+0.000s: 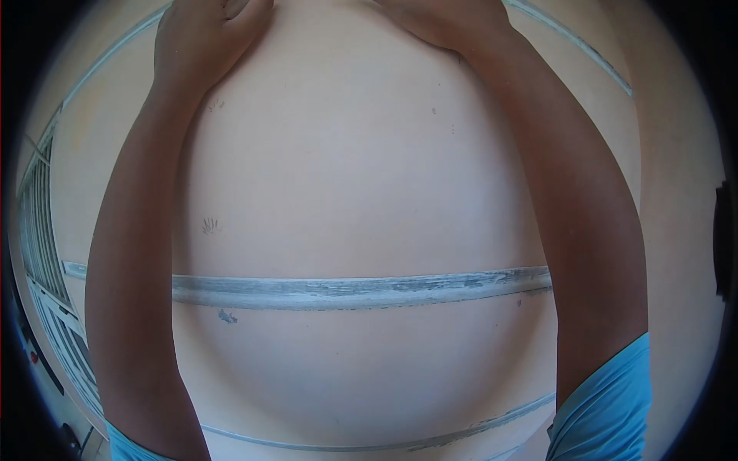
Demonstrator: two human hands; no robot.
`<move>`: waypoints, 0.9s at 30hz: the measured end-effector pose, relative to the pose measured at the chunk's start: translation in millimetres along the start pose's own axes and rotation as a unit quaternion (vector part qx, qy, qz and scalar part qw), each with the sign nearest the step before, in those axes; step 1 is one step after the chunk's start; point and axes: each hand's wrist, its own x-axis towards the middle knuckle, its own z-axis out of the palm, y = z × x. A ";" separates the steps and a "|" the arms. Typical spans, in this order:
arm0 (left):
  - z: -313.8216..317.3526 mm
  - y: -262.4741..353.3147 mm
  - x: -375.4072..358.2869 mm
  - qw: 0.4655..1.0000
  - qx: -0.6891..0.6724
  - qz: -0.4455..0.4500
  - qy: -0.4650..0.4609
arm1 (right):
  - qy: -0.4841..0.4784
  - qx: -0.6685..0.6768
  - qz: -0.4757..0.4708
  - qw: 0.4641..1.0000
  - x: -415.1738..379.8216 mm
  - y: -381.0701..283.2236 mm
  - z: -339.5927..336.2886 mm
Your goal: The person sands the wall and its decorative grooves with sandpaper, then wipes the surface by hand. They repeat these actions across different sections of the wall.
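Note:
Both my arms reach up along a pale, peach-coloured wall [354, 161]. My left hand [204, 38] is at the top left, cut off by the upper edge of the view; part of the thumb shows, but the other fingers do not. At the top centre-right, my right hand [450, 19] is cut off too, with its fingers out of sight. Each hand is close to the wall, and contact cannot be made out. Neither hand shows a held object. Light blue sleeves [607, 399] cover the upper arms.
A worn grey-white strip [361, 292] crosses the wall between my forearms, and a thinner strip [369, 447] runs lower down. Small dark handprint-like marks [210, 225] dot the surface. At the far left are barred or slatted panels [38, 223]. A dark object [723, 242] is at the right edge.

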 end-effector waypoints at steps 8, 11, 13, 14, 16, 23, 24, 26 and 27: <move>-0.1 -5.0 -1.8 0.999 -0.002 0.020 0.036 | -0.023 0.093 -0.047 0.994 14.0 4.1 13.8; 1.3 -10.0 -0.5 0.999 0.000 0.007 0.034 | -0.008 0.064 -0.059 0.996 8.4 -10.5 14.2; 1.7 -8.9 3.1 0.999 -0.007 -0.047 -0.018 | -0.070 0.057 -0.038 0.995 14.7 -24.8 5.7; 3.6 -12.5 4.3 0.999 -0.018 -0.041 -0.020 | -0.117 0.080 -0.035 0.989 23.9 -24.9 4.4; 7.1 -33.2 3.6 0.991 -0.070 -0.088 -0.073 | -0.197 0.076 -0.059 0.976 23.7 -29.8 -14.2; 10.6 -30.9 1.1 0.999 -0.036 -0.030 -0.022 | -0.018 0.097 -0.082 0.992 7.3 31.2 7.4; 11.6 -33.5 1.3 0.999 -0.020 -0.030 -0.023 | -0.049 0.081 -0.051 0.994 4.8 47.0 -1.4; 15.2 -31.9 2.2 1.000 -0.018 -0.017 -0.014 | -0.077 0.048 0.010 0.996 -7.0 79.9 -15.0; 15.4 -30.2 2.4 1.000 -0.001 -0.011 -0.017 | -0.074 0.031 0.037 0.996 -15.1 98.4 -20.7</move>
